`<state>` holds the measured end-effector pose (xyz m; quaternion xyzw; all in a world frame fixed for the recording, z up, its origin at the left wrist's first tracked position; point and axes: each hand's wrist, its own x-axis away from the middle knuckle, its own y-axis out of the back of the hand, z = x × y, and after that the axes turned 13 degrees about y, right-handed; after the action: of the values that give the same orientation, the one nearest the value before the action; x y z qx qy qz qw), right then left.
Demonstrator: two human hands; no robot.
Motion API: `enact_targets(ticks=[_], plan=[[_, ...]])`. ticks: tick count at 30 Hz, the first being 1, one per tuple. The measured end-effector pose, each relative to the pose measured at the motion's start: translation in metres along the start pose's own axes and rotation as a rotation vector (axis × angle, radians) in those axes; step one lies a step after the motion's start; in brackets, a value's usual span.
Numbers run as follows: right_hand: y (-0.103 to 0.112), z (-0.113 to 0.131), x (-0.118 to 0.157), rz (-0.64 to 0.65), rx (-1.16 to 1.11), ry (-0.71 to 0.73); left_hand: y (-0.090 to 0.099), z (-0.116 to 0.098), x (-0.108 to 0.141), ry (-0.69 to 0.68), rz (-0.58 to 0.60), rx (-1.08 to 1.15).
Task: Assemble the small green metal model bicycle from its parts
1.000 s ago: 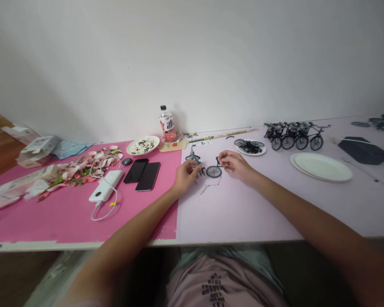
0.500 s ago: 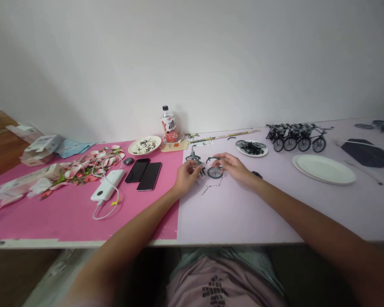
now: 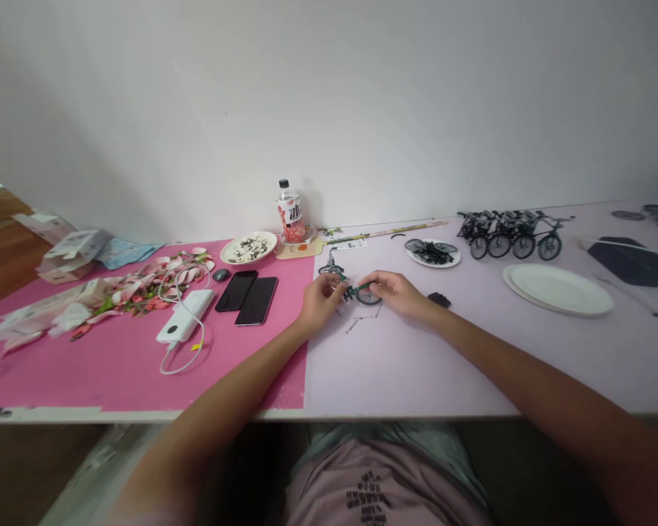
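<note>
My left hand (image 3: 320, 301) pinches a small dark green model bicycle part (image 3: 349, 293) above the pale sheet. From the right, my right hand (image 3: 395, 294) holds a thin green curved piece (image 3: 365, 286), its end at the part in my left hand. A spoked wheel (image 3: 368, 298) lies beneath that piece, partly covered by my right fingers. Behind my left hand is another dark bicycle part (image 3: 330, 267). Thin grey rods (image 3: 362, 319) lie just in front of the hands. A small black piece (image 3: 439, 299) is beside my right wrist.
Several assembled model bicycles (image 3: 512, 235) stand at the back right, beside a plate of black parts (image 3: 433, 264). White plates (image 3: 559, 290) lie further right. On the left are two phones (image 3: 256, 301), a power bank (image 3: 185, 316), pink petals (image 3: 137, 292) and a bottle (image 3: 291, 213).
My right hand has brought the green curved piece left and slightly down, against the part in my left hand. My left hand has hardly moved.
</note>
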<state>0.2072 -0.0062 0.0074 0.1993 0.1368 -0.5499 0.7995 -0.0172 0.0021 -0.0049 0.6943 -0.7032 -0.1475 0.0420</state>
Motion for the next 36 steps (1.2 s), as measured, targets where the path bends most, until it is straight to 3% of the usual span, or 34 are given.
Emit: enact_targets(ticks=[16, 27, 36], plan=[[-0.004, 0.000, 0.004, 0.047, 0.205, 0.050, 0.001, -0.009, 0.005, -0.022, 0.029, -0.039], [-0.003, -0.001, 0.003, 0.102, 0.328, 0.284, 0.000, -0.008, 0.007, -0.051, 0.073, -0.099], [-0.005, -0.002, 0.005, 0.061, 0.476, 0.379, 0.000, -0.007, 0.006, -0.075, 0.106, -0.120]])
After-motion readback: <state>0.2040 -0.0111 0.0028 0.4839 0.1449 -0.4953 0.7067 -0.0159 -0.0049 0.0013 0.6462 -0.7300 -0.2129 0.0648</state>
